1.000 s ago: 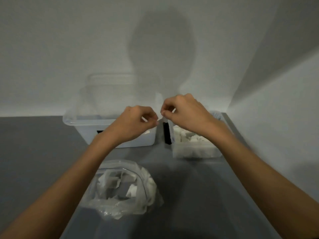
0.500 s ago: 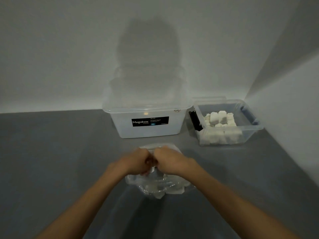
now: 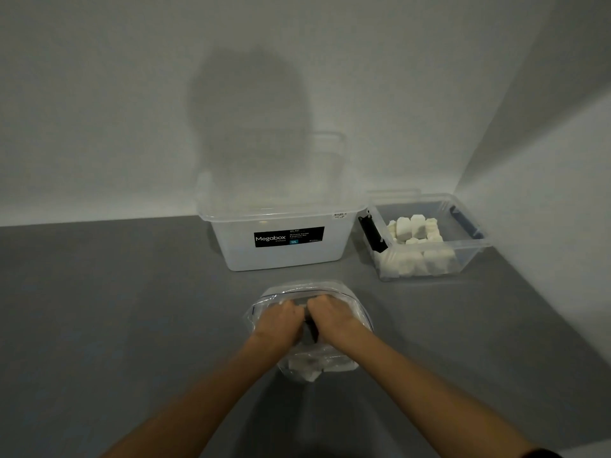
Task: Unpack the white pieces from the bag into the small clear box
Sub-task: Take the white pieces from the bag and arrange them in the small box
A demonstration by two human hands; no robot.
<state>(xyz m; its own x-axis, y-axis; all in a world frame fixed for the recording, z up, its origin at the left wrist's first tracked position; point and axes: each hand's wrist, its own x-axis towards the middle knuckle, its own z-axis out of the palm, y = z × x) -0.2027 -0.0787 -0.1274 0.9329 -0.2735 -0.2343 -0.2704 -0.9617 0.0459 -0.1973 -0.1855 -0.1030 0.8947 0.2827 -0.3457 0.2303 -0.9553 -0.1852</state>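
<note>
Your left hand (image 3: 279, 320) and right hand (image 3: 330, 317) are both sunk into the mouth of the bag (image 3: 352, 294), backs up, knuckles nearly touching; fingers go down out of sight inside the plastic, so I cannot tell the grip on either side: grasping pieces or just spreading the bag, unclear; the bag lies on the table (image 3: 132, 309) just in front of the Megabox tub (image 3: 281, 257); white pieces (image 3: 310, 371) show through the plastic at the bag's end away from the tub, under your wrists; small clear box (image 3: 469, 251) stands just right of the tub, lid off, holding a heap of stacked pieces (image 3: 416, 228) that rises to about rim height; step in hand, by my read: reaching in for a load; task well along, not done, since the bag is not empty; next move calls for closing on a handful, lifting clear of the bag mouth without dragging loose plastic up, carrying it right of the tub, letting go low over the open box; free room looks to be on the box's side away from the tub, so aim there; pieces dropped on the heap could roll over the rim.
</note>
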